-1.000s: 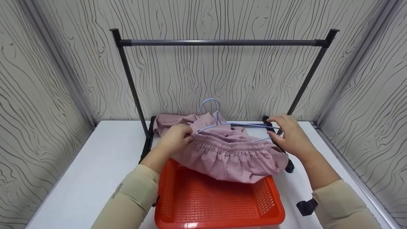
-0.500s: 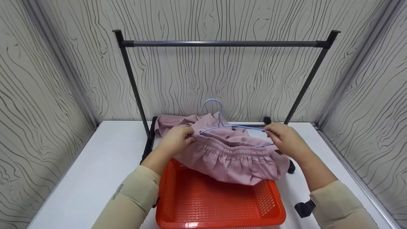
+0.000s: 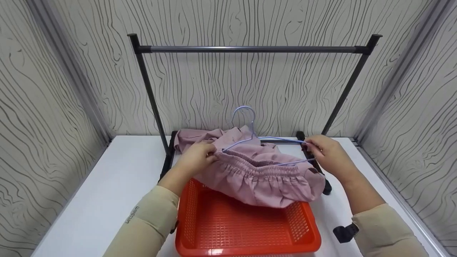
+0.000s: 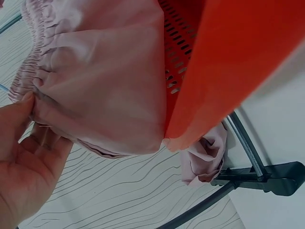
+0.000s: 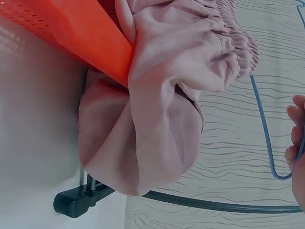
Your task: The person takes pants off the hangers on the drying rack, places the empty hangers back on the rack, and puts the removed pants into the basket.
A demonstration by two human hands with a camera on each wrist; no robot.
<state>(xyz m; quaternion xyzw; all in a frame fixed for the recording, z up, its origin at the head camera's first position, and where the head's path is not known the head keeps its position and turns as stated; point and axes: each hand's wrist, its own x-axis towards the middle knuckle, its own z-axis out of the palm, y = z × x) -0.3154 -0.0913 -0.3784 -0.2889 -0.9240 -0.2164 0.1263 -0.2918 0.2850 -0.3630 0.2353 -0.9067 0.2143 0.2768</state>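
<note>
Pink elastic-waist pants (image 3: 250, 182) lie bunched over the back of a red basket (image 3: 242, 251), with their gathered waistband (image 4: 29, 67) facing up. My left hand (image 3: 196, 157) pinches the waistband at its left side. A thin blue wire hanger (image 3: 282, 138) has its left end inside the waist opening, while its hook points up. Out to the right of the pants, my right hand (image 3: 328, 153) holds the hanger's other end between thumb and fingers. In the right wrist view, that bent hanger end (image 5: 274, 174) shows outside the waistband, beside the fingers.
A black clothes rack stands behind, its crossbar (image 3: 250, 49) running level above the hands. The rack's feet (image 4: 281, 179) rest on the white table (image 3: 96, 192) on either side of the basket. Patterned wall panels (image 3: 228, 82) close in the back and sides.
My right hand's fingers, spread around the hanger's end at first, have closed on it. The hanger shifted left and down, then right and up. My left hand has stayed nearly still.
</note>
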